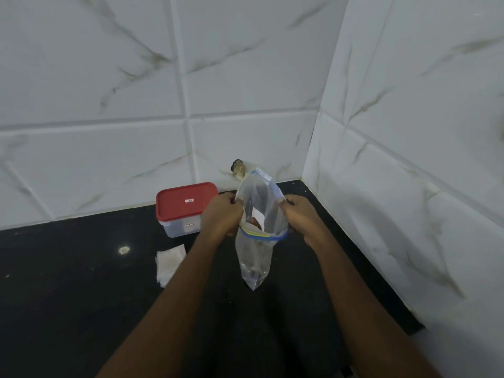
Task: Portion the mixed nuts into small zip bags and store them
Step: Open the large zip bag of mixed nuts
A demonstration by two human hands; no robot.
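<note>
A clear zip bag (256,257) with a blue and yellow zip strip hangs above the black counter (68,282), its mouth pulled wide. My left hand (222,214) pinches the left side of the mouth and my right hand (301,216) pinches the right side. A few brown nuts (253,223) show inside the mouth, and more lie dimly at the bag's bottom. A clear plastic box with a red lid (185,200) stands behind my left hand, its lid on.
A small stack of clear zip bags (170,264) lies flat on the counter left of my left forearm. White marble-look tiled walls meet in a corner at the back right. A dark broken spot (237,167) marks the wall behind the bag.
</note>
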